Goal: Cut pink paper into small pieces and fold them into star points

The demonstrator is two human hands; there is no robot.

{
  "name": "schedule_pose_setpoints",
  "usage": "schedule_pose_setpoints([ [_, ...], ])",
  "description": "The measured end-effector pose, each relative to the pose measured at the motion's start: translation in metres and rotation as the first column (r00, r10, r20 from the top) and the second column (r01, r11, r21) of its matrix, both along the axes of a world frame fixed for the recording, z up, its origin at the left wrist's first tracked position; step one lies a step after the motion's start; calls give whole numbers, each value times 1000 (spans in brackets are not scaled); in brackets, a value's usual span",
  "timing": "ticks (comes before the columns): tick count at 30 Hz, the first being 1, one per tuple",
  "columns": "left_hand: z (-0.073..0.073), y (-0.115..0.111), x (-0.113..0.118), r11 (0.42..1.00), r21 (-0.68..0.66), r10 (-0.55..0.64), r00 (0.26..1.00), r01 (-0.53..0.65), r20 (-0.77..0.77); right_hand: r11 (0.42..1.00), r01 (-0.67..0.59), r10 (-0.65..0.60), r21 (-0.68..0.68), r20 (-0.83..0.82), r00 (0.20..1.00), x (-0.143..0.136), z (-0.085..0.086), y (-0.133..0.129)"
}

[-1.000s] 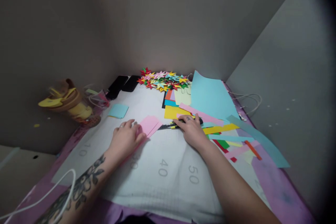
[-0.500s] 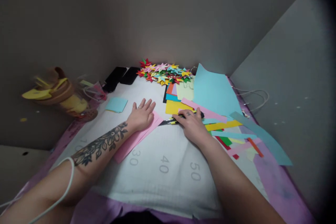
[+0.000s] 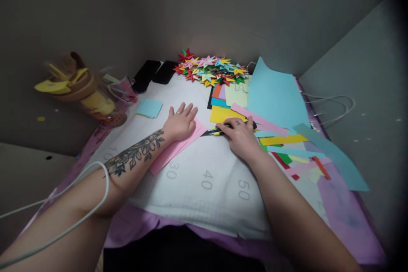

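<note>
My left hand (image 3: 181, 123) lies flat with its fingers spread on folded pink paper (image 3: 168, 156), and a ring shows on one finger. To its right, my right hand (image 3: 240, 136) has its fingers wrapped over a black and yellow cutter (image 3: 216, 131). The cutter's dark tip points left and reaches the right corner of the pink paper. A yellow sheet (image 3: 223, 114) lies just beyond the cutter. Small light blue squares (image 3: 149, 108) rest left of my left hand.
Folded paper stars (image 3: 210, 70) line the back beside two black phones (image 3: 165, 72). A large blue sheet (image 3: 276, 97) and coloured strips (image 3: 296, 151) cover the right side. A pot-like holder (image 3: 83, 87) stands left. A white cable (image 3: 106, 187) crosses my left arm.
The view has shifted, so the table appears higher and further right. Both hands keep the same places on the pink paper and the cutter.
</note>
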State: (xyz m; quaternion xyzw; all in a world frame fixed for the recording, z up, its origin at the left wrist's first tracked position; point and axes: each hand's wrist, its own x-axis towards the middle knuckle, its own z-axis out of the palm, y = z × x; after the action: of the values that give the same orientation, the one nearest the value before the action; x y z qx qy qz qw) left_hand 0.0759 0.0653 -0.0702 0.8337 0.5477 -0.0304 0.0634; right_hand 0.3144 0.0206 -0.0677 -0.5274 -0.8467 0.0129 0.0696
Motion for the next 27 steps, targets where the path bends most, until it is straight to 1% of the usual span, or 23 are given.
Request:
schedule_pose_setpoints([
  [5, -1, 0, 0, 1000, -15, 12, 1000, -12, 6, 1000, -2, 2, -14, -7, 1000, 0, 0, 0],
  [13, 1, 0, 1, 1000, 10, 11, 1000, -11, -7, 1000, -7, 7, -2, -18, 1000, 0, -1, -1],
  [19, 4, -1, 0, 1000, 28, 13, 1000, -13, -18, 1000, -13, 13, 6, -23, 1000, -3, 2, 1],
  [27, 3, -2, 0, 999, 37, 16, 1000, -15, -21, 1000, -18, 18, 17, 0, 1000, -3, 6, -4],
])
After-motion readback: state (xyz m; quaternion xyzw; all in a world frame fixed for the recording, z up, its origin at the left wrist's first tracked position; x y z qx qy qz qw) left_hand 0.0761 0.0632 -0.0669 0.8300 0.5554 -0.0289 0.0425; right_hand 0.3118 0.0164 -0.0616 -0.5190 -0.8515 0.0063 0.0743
